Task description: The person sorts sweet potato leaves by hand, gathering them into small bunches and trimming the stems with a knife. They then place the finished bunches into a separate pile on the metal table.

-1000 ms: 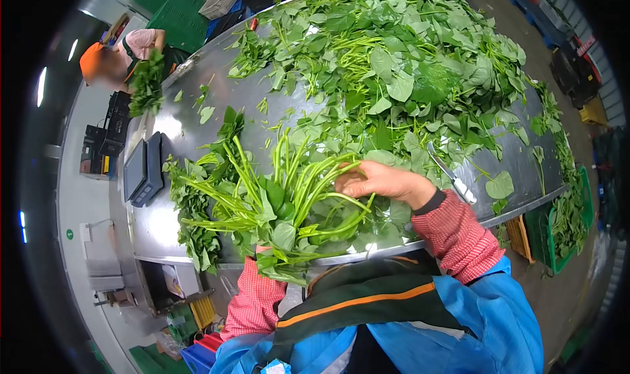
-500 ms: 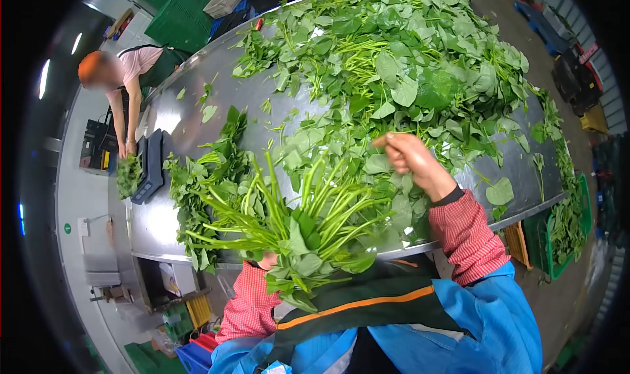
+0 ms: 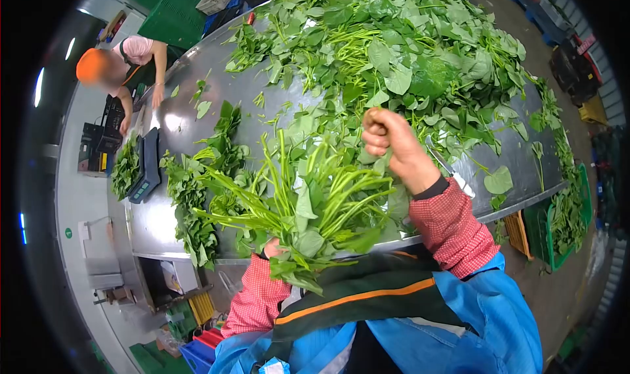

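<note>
My left hand is closed around a bunch of leafy green stems, held in front of my apron with the cut stems fanning upward. Leaves of the bunch hide most of that hand. Over the near part of the metal table, my right hand is up with its fingers curled into a fist. Whatever those fingers may hold is hidden. Beyond it lies a large heap of the same leafy greens. Sorted greens lie in a row left of the bunch.
At the table's left end, greens lie beside a dark scale. A co-worker in an orange cap leans over there. Green crates stand behind. A green crate of greens sits below the table's right side.
My right hand has shifted slightly left, its extended finger now curled in. The bunch stays in my left hand. The co-worker has let go of the greens by the scale and drawn their hands apart.
</note>
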The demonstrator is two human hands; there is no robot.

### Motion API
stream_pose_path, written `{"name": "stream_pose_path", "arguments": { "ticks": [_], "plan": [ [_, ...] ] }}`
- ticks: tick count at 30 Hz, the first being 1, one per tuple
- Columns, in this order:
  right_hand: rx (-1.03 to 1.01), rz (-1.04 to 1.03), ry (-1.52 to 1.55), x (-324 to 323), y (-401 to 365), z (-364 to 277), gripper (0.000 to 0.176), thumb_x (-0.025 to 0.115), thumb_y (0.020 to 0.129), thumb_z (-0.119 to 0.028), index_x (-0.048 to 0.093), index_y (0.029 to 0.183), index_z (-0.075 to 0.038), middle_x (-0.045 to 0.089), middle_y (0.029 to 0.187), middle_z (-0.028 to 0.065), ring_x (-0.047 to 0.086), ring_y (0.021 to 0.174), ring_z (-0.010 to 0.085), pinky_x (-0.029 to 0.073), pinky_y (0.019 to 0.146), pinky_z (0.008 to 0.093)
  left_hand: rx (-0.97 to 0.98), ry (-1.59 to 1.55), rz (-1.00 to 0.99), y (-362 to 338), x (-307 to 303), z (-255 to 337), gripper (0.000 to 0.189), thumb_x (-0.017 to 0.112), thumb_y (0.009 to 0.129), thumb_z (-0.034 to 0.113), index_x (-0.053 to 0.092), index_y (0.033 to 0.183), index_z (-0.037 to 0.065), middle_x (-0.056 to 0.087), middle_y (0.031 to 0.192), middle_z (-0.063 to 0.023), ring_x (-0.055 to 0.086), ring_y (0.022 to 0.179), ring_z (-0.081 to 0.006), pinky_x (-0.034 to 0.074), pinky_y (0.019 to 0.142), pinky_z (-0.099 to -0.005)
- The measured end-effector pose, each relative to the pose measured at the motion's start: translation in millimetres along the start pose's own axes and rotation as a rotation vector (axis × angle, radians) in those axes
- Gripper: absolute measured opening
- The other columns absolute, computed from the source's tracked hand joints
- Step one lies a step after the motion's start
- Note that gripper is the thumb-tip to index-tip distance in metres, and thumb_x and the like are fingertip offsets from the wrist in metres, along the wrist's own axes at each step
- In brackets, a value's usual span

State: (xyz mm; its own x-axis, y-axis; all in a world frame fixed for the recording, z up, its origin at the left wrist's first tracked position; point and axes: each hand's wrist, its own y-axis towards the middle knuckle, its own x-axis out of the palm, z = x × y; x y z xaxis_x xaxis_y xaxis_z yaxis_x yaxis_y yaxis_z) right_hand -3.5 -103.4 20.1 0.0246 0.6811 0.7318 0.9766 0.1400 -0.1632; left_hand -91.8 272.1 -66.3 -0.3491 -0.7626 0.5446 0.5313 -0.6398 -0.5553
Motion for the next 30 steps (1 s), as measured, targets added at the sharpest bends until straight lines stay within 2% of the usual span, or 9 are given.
{"name": "stream_pose_path", "arguments": {
  "ticks": [1, 3, 5, 8, 14, 20, 23, 26, 30],
  "plan": [
    [0.079, -0.083, -0.075, -10.6, 0.3, -12.0, 0.029, 0.052, 0.094, -0.029, 0.064, 0.085, -0.005, 0.052, 0.064, -0.0019, 0.043, 0.051, 0.0068, 0.035, 0.046, 0.0231, 0.002, -0.001, -0.002, -0.5, 0.4, 0.0, 0.067, 0.068, 0.085, 0.019, 0.036, 0.142, 0.005, 0.052, 0.133, -0.0084, 0.050, 0.118, -0.0204, 0.041, 0.101, -0.0367],
    [0.136, 0.008, -0.551, 5.3, -4.6, -10.7, 0.038, 0.053, 0.094, -0.041, 0.064, 0.089, -0.006, 0.040, 0.063, -0.0061, 0.034, 0.052, 0.0053, 0.029, 0.046, 0.0230, 0.003, -0.002, -0.001, -0.5, -0.4, 0.5, 0.067, 0.068, 0.085, 0.019, 0.036, 0.142, 0.005, 0.052, 0.133, -0.0084, 0.050, 0.118, -0.0203, 0.041, 0.101, -0.0366],
    [0.167, -0.061, -0.825, 5.1, -2.6, -1.0, 0.038, 0.056, 0.092, -0.044, 0.064, 0.090, -0.007, 0.040, 0.064, -0.0076, 0.034, 0.053, 0.0041, 0.027, 0.046, 0.0219, 0.001, -0.001, -0.007, 1.3, 0.2, 0.7, 0.067, 0.068, 0.085, 0.019, 0.036, 0.143, 0.005, 0.052, 0.133, -0.0084, 0.051, 0.118, -0.0203, 0.041, 0.101, -0.0365],
    [0.415, -0.284, -0.551, -1.2, -1.5, 11.6, 0.033, 0.062, 0.091, -0.041, 0.062, 0.090, -0.008, 0.041, 0.065, -0.0092, 0.033, 0.053, 0.0022, 0.025, 0.046, 0.0197, 0.001, 0.001, -0.010, 3.4, 2.4, -0.7, 0.068, 0.068, 0.085, 0.019, 0.036, 0.143, 0.005, 0.052, 0.133, -0.0083, 0.051, 0.118, -0.0203, 0.041, 0.101, -0.0364],
    [0.357, -0.312, -0.227, 10.3, -11.7, 11.1, 0.019, 0.064, 0.091, -0.027, 0.058, 0.085, -0.010, 0.041, 0.065, -0.0099, 0.032, 0.052, 0.0016, 0.022, 0.044, 0.0196, 0.004, -0.003, -0.005, 2.5, 5.0, -3.7, 0.068, 0.069, 0.085, 0.019, 0.035, 0.143, 0.005, 0.052, 0.133, -0.0083, 0.051, 0.118, -0.0202, 0.041, 0.101, -0.0362],
    [0.347, -0.284, -0.426, 24.1, -16.1, 7.1, 0.018, 0.064, 0.090, -0.024, 0.058, 0.081, -0.010, 0.043, 0.066, -0.0086, 0.033, 0.051, 0.0017, 0.024, 0.044, 0.0191, 0.011, -0.011, -0.001, -0.5, 5.1, -4.3, 0.069, 0.069, 0.085, 0.019, 0.035, 0.143, 0.005, 0.052, 0.133, -0.0082, 0.051, 0.118, -0.0201, 0.041, 0.101, -0.0360],
    [0.088, 0.014, -0.586, 35.7, -20.7, 8.7, 0.021, 0.064, 0.091, -0.026, 0.057, 0.079, -0.010, 0.043, 0.065, -0.0081, 0.032, 0.049, 0.0016, 0.024, 0.044, 0.0191, 0.016, -0.013, 0.007, -4.4, 4.7, -6.1, 0.069, 0.069, 0.085, 0.020, 0.035, 0.143, 0.005, 0.052, 0.133, -0.0081, 0.051, 0.118, -0.0201, 0.041, 0.101, -0.0359],
    [-0.019, 0.173, -0.392, 12.9, -9.6, 4.3, 0.023, 0.063, 0.091, -0.029, 0.057, 0.079, -0.010, 0.042, 0.062, -0.0083, 0.032, 0.049, 0.0019, 0.024, 0.044, 0.0198, 0.015, -0.011, 0.011, -8.1, 2.9, -7.2, 0.069, 0.069, 0.085, 0.020, 0.035, 0.143, 0.005, 0.052, 0.133, -0.0081, 0.051, 0.118, -0.0200, 0.041, 0.101, -0.0358],
    [0.299, 0.047, -0.757, 31.2, -18.9, -11.4, 0.032, 0.064, 0.091, -0.038, 0.061, 0.080, -0.008, 0.038, 0.058, -0.0086, 0.031, 0.049, 0.0033, 0.025, 0.045, 0.0211, 0.010, -0.004, 0.005, -9.2, 1.3, -5.7, 0.069, 0.069, 0.085, 0.020, 0.034, 0.143, 0.005, 0.052, 0.133, -0.0080, 0.051, 0.118, -0.0200, 0.041, 0.101, -0.0357]
  ]
}}
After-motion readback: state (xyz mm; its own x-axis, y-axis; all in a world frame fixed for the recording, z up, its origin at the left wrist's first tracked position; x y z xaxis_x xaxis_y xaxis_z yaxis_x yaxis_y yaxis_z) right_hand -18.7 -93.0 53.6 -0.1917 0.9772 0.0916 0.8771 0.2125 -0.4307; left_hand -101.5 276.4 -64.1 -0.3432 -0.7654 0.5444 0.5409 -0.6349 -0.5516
